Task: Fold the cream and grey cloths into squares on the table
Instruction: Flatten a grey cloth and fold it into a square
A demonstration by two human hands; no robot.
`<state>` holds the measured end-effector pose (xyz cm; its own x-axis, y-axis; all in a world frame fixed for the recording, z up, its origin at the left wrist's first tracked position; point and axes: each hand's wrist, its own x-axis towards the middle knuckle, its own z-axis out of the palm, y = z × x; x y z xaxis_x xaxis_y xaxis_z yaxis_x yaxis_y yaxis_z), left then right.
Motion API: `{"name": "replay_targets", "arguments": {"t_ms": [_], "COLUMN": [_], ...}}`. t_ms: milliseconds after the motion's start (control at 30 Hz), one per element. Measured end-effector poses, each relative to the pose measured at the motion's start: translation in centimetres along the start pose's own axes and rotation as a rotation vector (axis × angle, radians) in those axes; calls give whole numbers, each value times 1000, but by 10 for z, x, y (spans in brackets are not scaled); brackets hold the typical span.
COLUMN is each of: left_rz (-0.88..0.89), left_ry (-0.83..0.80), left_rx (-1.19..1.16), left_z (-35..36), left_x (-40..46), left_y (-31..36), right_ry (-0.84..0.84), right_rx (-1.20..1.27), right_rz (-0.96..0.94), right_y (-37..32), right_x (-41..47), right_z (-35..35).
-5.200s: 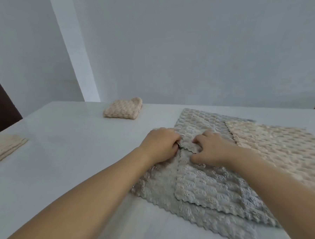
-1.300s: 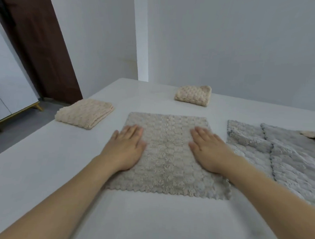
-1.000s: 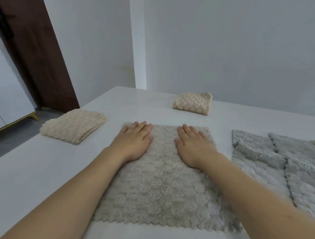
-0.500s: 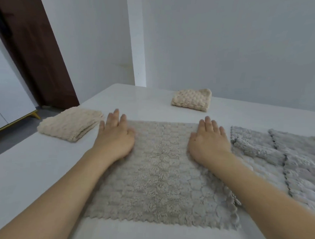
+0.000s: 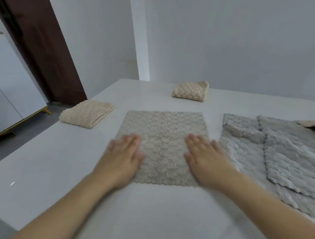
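With my left hand [image 5: 122, 156] and right hand [image 5: 204, 158] both flat and holding nothing on the grey cloth [image 5: 162, 147] spread on the surface [image 5: 41, 168], I could drag it askew on the slick top, spoiling the square.

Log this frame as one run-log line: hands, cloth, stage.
left hand: flat on grey cloth | right hand: flat on it | cloth: spread, unfolded | stage: smoothing before fold
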<state>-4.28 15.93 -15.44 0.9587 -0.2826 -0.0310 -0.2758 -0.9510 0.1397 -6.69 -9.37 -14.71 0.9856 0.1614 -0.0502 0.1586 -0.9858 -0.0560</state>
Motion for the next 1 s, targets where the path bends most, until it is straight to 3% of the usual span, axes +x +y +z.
{"name": "replay_targets", "arguments": {"t_ms": [67, 100, 200, 267, 333, 433, 533, 667, 833, 1000], "left_rz": [-180, -170, 135, 290, 318, 269, 194, 97, 56, -18], "left_ry": [-1, 28, 17, -85, -61, -24, -120, -216, 124, 359], "left_rx": [24, 0, -248, -136, -34, 72, 71, -40, -198, -308], "left_z": [-12, -19, -27, -27, -30, -39, -45, -63, -78, -47], "left_x": [0, -3, -26, -39, -35, -29, -21, 2, 53, 111], "left_y": [-25, -29, -5, 14, 17, 21, 26, 17, -11, -23], "right_ry": [-3, 48, 161, 101, 57, -19, -152, -273, -108, 235], "right_rx": [2, 21, 172, 103, 2, -69, -111, 141, 564, 531], "right_rz": [199, 197, -110, -254, -279, -250, -185, -21, 130, 199], "right_y": [26, 32, 9, -12, -18, -16, -12, 6, 35, 44], "right_x": [-5, -11, -39, -53, -51, -42, -34, -5, 47, 104], "right_z": [-10, -16, -28, -27, -28, -40, -48, -74, -91, -72]}}
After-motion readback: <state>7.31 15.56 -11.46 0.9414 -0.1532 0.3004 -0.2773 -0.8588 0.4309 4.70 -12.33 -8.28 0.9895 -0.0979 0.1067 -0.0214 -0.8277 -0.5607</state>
